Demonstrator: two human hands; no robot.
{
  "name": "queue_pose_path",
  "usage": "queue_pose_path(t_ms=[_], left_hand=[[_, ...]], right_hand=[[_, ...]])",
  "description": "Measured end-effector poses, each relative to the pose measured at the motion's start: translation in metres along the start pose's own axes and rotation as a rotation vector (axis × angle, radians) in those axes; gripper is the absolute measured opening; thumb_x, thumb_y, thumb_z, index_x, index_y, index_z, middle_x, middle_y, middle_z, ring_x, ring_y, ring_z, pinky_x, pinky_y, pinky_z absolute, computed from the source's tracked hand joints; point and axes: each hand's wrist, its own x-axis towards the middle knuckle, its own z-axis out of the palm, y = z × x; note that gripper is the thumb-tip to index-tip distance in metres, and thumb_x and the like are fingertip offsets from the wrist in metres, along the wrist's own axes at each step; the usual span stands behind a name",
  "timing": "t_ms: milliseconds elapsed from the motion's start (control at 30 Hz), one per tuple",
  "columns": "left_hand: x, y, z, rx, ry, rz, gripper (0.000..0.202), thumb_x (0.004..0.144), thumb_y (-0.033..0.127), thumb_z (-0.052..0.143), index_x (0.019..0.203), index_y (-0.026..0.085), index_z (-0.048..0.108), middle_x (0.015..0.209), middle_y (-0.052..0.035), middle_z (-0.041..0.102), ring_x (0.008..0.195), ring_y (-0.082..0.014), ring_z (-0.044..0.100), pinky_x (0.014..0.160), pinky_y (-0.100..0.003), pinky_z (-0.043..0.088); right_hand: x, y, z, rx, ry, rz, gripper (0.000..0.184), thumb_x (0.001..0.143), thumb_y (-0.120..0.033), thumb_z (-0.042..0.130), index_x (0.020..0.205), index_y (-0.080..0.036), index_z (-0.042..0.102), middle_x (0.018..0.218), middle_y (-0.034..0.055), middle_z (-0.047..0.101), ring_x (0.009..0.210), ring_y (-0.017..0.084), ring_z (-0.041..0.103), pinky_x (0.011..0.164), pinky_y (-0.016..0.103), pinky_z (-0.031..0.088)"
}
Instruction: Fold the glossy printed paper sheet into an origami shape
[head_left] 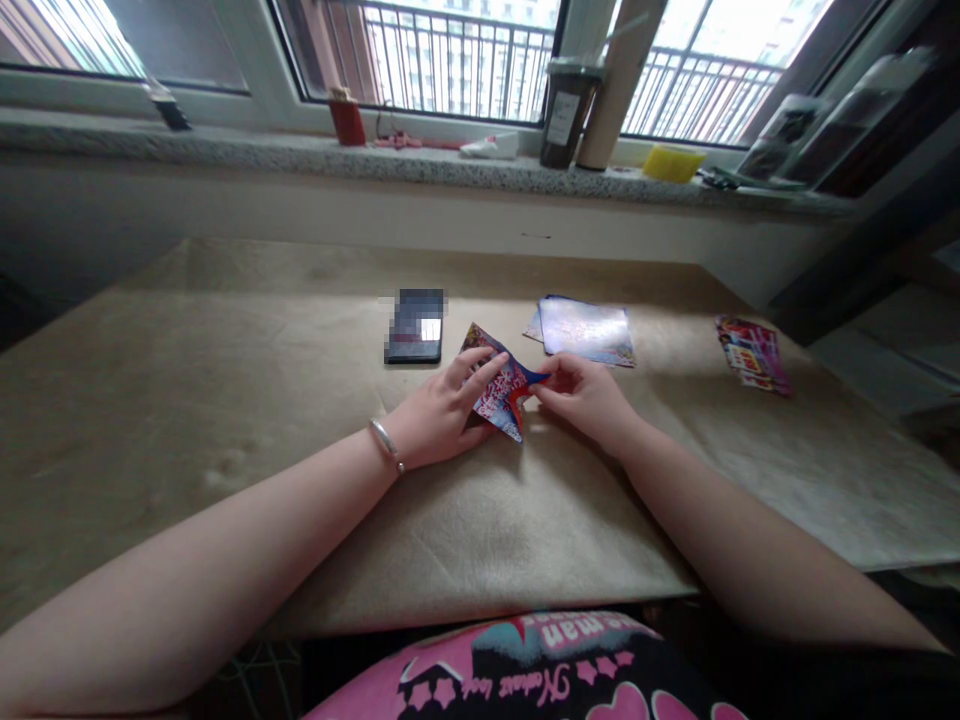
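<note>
From here I watch two bare arms reach out over a big desk (225, 400) with a soft tan top. In the middle of it, a folded paper (501, 385) with shiny red, blue and white print sits between the two hands, low on the desk or just above it, I cannot tell which. It is folded into a pointy shape. The left hand (442, 408) is curled and its fingers (480, 366) lie on top of the paper, holding it. The right hand (585, 395) is closed in a soft pinch on the paper's side, near a blue tip. A silver bangle (385, 445) sits on the left wrist.

Past the left hand lies a dark phone (415, 326), and its top is blurred. Past the right hand is a small stack of shiny paper sheets (585, 331), and farther right lies a bright printed card (752, 355). Up on the stone window sill (300, 148) I can see a red cup (347, 121), a dark jar (566, 115) and a yellow box (673, 164)
</note>
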Motion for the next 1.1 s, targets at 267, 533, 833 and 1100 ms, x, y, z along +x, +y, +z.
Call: queue_pose_path(t_ms=[267,533,833,1100], left_hand=[[0.000,-0.002,0.001,-0.005,0.037,0.023,0.074,0.080,0.025,0.061,0.143,0.016,0.023,0.142,-0.0192,0.025,0.133,-0.0341,0.033,0.106,-0.049,0.041],[-0.001,0.002,-0.002,0.086,0.091,0.025,0.065,0.074,0.019,0.062,0.134,0.017,0.037,0.143,-0.0174,0.023,0.130,-0.0333,0.035,0.106,-0.049,0.041],[0.003,0.003,-0.006,0.146,0.139,0.078,0.037,0.078,0.021,0.059,0.114,0.016,0.053,0.138,-0.0147,0.040,0.131,-0.0301,0.036,0.110,-0.048,0.034],[0.007,0.005,-0.012,0.181,0.117,0.078,0.024,0.084,0.026,0.057,0.107,0.024,0.060,0.114,-0.0017,0.065,0.124,-0.0248,0.045,0.112,-0.049,0.028]], right_hand=[[-0.004,-0.011,-0.003,-0.133,-0.039,-0.154,0.009,0.072,-0.026,0.064,0.070,-0.019,0.059,0.068,0.0011,0.064,0.065,0.014,0.061,0.067,0.030,0.052],[-0.007,-0.018,-0.005,-0.332,-0.069,-0.308,0.011,0.077,-0.026,0.065,0.068,-0.019,0.062,0.066,0.0001,0.063,0.059,0.012,0.055,0.056,0.024,0.041],[-0.008,-0.021,-0.003,-0.291,-0.112,-0.424,0.010,0.080,-0.024,0.063,0.072,-0.020,0.064,0.079,0.0038,0.067,0.072,0.015,0.062,0.069,0.028,0.048],[-0.011,-0.028,-0.002,-0.301,-0.081,-0.472,0.010,0.085,-0.023,0.057,0.078,-0.022,0.065,0.085,0.0042,0.068,0.077,0.015,0.062,0.070,0.028,0.050]])
